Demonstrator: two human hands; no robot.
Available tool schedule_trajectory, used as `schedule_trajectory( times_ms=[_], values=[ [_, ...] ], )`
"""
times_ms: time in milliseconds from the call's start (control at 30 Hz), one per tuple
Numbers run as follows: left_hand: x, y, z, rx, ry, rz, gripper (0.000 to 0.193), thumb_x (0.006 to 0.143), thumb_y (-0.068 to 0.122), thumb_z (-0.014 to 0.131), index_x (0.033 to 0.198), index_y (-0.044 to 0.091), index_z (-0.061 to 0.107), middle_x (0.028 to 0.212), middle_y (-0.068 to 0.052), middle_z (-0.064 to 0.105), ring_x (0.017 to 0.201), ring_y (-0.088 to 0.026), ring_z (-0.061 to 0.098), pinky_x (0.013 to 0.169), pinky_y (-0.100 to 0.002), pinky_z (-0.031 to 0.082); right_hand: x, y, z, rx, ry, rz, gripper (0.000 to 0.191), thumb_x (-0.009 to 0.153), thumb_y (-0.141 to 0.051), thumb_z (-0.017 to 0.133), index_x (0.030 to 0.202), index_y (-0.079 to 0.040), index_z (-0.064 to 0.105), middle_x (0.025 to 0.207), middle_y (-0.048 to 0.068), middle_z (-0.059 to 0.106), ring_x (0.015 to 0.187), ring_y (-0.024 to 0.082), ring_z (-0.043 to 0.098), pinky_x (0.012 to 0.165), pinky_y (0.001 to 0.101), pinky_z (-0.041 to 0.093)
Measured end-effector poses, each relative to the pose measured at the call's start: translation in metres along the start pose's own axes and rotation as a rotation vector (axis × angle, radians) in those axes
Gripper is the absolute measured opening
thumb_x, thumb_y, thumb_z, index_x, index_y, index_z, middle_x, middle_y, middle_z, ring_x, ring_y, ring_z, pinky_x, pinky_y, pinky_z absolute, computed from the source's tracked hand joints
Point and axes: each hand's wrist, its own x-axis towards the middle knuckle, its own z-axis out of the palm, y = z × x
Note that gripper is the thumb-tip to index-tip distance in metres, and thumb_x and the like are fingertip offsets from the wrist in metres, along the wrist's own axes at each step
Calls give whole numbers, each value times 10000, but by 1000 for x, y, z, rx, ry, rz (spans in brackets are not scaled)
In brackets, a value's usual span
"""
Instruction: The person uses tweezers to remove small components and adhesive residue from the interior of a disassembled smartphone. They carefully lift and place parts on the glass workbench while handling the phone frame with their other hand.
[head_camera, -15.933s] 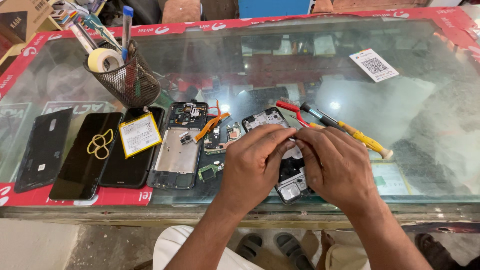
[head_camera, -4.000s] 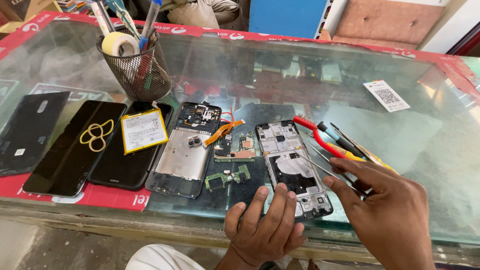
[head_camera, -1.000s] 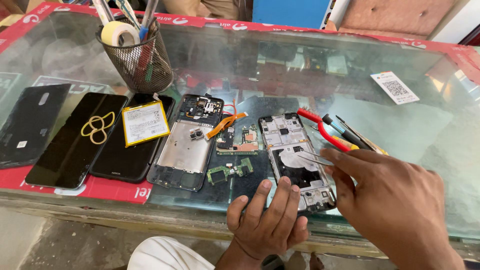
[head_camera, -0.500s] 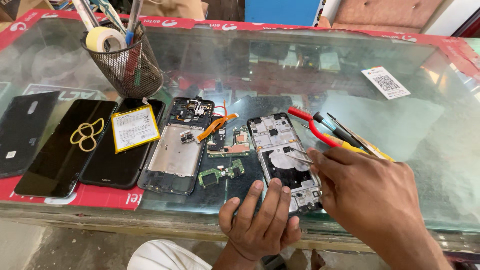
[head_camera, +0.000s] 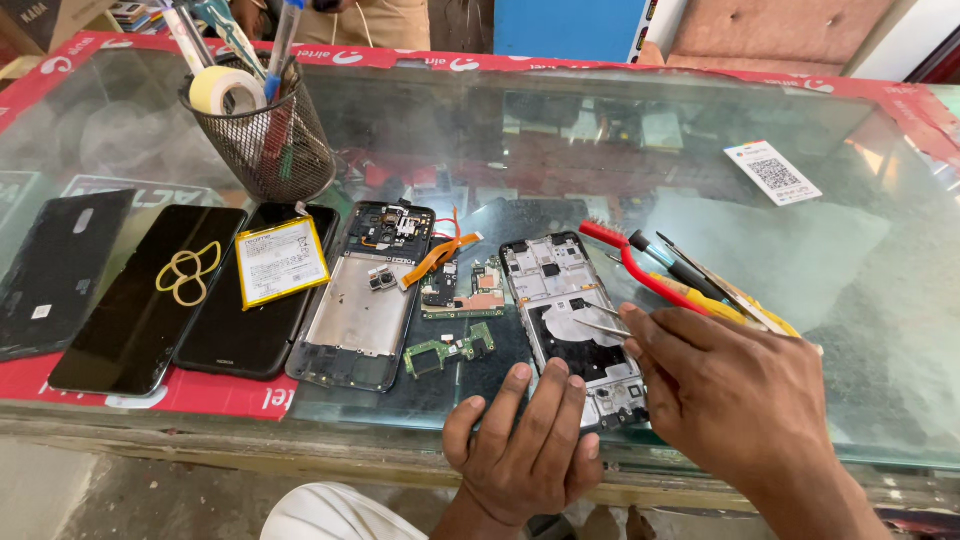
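Resting on glass counter (head_camera: 600, 150) | opened phone frame (head_camera: 575, 315) at its near edge | right hand (head_camera: 735, 395) grip pinching tweezers (head_camera: 600, 318) over frame | left hand (head_camera: 525, 445) fingers spread flat, steadying frame's lower end

glass-topped counter (head_camera: 600, 150) with red edging, blue panel (head_camera: 570, 28) and brown cushion (head_camera: 770, 35) behind, daylight glare
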Motion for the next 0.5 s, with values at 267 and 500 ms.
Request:
schedule_trajectory(
  times_ms=[267, 500],
  values=[
    [0, 1, 0, -12, 8, -6, 394, 1086, 402, 417, 1171, 203, 746, 1250, 44, 751, 1253, -147, 601, 1162, -414, 248, -3, -2, 3, 55, 72, 51, 202, 861, -253, 743, 1045, -224, 822, 842, -46, 725, 665, 206, 683, 561, 387, 505],
    [2, 1, 0, 0, 13, 4, 401, 1086, 406, 416, 1179, 201, 747, 1251, 41, 752, 1254, -151, 597, 1163, -414, 247, 4, -7, 2, -34, -2, 92, 262, 862, -377, 720, 1049, -235, 836, 872, -51, 745, 626, 204, 692, 511, 384, 504]
  ],
)
